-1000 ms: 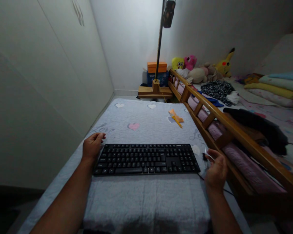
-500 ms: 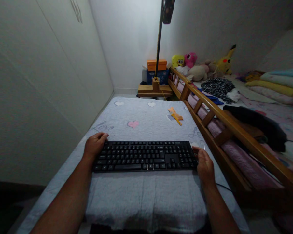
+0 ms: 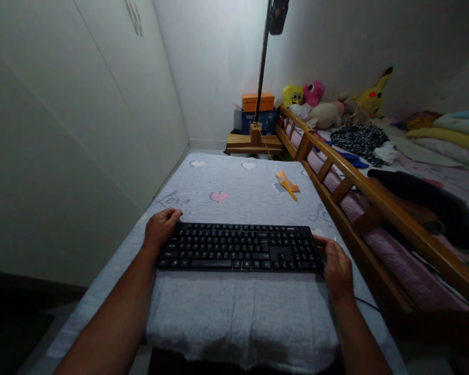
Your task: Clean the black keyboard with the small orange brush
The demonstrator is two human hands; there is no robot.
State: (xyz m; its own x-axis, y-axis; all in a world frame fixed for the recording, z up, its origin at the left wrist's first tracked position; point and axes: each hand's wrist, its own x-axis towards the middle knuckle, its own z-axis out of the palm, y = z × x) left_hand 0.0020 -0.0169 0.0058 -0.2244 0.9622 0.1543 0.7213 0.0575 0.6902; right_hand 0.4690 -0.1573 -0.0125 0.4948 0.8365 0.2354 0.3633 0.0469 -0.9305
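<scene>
Squarely between the left hand (image 3: 161, 229) and the right hand (image 3: 336, 263) lies a black keyboard (image 3: 242, 248), its keys facing up, above the near half of a bench (image 3: 234, 307) covered with a pale, heart-printed cloth. The left hand is at the keyboard's left end, fingers drawn together and curled by the upper corner; the right hand is at the right end, fingers bent inward against the edge. Whether either one pinches the keyboard from beneath, I cannot tell. A thin dark cable (image 3: 368, 303) shows just beside the right wrist. Farther back on the bench, a yellow-handled brush (image 3: 289, 191) lies against an orange cloth (image 3: 287, 179). Along the right side runs a wooden bed rail (image 3: 355, 183), with soft toys and folded bedding beyond it. An orange box (image 3: 258, 102) sits on a blue one behind the bench.
</scene>
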